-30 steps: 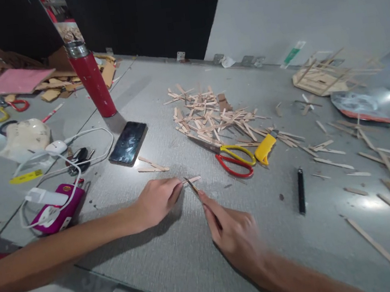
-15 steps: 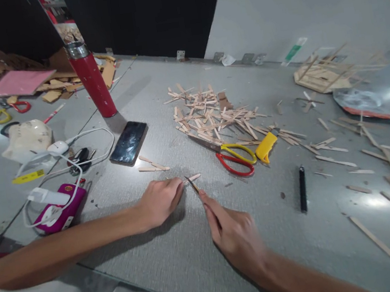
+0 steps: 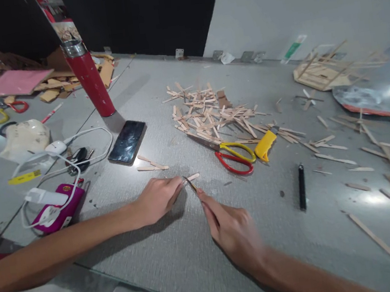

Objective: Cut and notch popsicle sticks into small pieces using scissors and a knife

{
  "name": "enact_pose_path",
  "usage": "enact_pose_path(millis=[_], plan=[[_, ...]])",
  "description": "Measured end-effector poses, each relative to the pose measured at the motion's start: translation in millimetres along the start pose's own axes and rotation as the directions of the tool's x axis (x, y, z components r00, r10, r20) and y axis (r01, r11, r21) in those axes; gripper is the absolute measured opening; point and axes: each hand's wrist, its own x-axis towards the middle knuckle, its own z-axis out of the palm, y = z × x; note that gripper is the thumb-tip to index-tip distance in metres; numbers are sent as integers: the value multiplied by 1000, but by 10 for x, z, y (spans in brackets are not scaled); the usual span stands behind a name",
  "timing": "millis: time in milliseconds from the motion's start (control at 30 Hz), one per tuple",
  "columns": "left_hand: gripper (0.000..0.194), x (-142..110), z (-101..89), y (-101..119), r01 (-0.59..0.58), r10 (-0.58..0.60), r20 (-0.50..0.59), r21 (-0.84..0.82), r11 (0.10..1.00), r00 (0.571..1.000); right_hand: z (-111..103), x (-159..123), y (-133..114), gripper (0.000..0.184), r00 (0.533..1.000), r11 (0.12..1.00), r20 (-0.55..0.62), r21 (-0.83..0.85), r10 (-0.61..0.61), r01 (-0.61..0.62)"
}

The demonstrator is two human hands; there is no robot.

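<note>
Near the middle of the grey table, my left hand is closed on a short wooden stick, whose pale end sticks out past the fingertips to the right. My right hand grips a thin craft knife, its blade pointing up and left against the stick. Most of the knife's handle is hidden by my fingers. A few cut sticks lie just beyond my left hand. Past my right hand are scissors with one yellow and one red handle, next to a yellow-handled tool.
A pile of wooden sticks lies beyond the scissors. To the left are a phone, a red bottle and a purple power bank with white cables. A black pen-like object and a stick frame are on the right.
Both hands keep nearly the same pose, with the blade still at the stick. The whole view has shifted very slightly.
</note>
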Motion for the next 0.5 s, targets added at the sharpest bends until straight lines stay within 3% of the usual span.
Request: enact_pose_path(millis=[200, 500], plan=[[28, 14, -17, 16, 23, -23, 9, 10, 1000, 1000, 44, 85, 43, 35, 998, 1000, 59, -16, 15, -14], [26, 34, 11, 95, 107, -107, 2, 77, 991, 994, 38, 82, 17, 38, 1000, 1000, 14, -9, 23, -23]])
